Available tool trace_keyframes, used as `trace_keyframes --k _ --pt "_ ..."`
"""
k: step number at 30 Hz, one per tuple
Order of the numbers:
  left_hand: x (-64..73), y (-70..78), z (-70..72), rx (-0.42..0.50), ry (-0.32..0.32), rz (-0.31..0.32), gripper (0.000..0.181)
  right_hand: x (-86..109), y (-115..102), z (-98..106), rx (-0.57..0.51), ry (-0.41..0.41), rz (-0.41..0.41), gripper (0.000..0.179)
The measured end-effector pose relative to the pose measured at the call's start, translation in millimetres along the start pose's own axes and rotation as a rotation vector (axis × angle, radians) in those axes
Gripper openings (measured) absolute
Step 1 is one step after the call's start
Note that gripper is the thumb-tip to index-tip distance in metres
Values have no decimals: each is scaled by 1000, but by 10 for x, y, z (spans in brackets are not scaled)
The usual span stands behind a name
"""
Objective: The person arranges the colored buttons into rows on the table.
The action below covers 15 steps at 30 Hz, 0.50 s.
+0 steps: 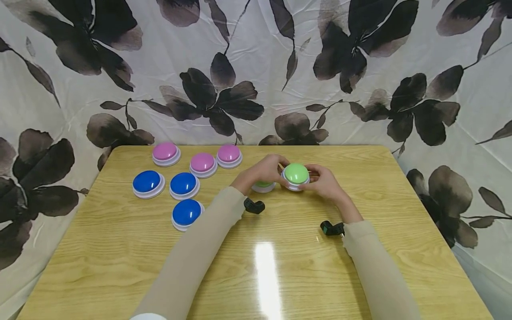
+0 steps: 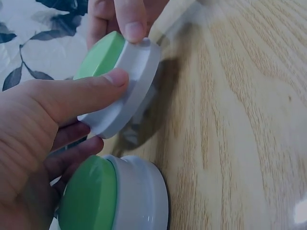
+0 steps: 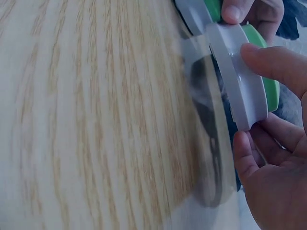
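A push button with a light green dome and a white base (image 1: 296,173) is held between both hands, just above the table. My left hand (image 1: 267,171) pinches its left side, the thumb (image 2: 98,92) lying along the white rim. On the other side my right hand (image 1: 326,183) grips it, with the thumb (image 3: 273,64) against the base and the fingers curled beneath. A second green button (image 2: 91,199) stands on the table below the left hand, which partly hides it in the head view.
Left of the arms, several pink buttons (image 1: 202,162) stand near the back edge, and several blue buttons (image 1: 183,183) are in front of them. The wooden table (image 1: 304,275) meets a hanging floral cloth (image 1: 280,102) at the back.
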<state>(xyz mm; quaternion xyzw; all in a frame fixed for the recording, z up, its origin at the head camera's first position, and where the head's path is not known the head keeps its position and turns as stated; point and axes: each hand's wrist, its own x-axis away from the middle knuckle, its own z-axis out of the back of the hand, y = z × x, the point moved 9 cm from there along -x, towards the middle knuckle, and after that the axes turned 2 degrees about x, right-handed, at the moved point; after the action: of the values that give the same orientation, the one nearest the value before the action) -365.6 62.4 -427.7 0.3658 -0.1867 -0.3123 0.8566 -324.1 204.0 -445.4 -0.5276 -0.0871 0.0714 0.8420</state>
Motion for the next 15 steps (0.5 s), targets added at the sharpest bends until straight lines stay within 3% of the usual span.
trace_keyframes --k 15 --pt "-32 -104 -35 -35 -24 48 66 -18 -49 -62 -34 -30 -11 71"
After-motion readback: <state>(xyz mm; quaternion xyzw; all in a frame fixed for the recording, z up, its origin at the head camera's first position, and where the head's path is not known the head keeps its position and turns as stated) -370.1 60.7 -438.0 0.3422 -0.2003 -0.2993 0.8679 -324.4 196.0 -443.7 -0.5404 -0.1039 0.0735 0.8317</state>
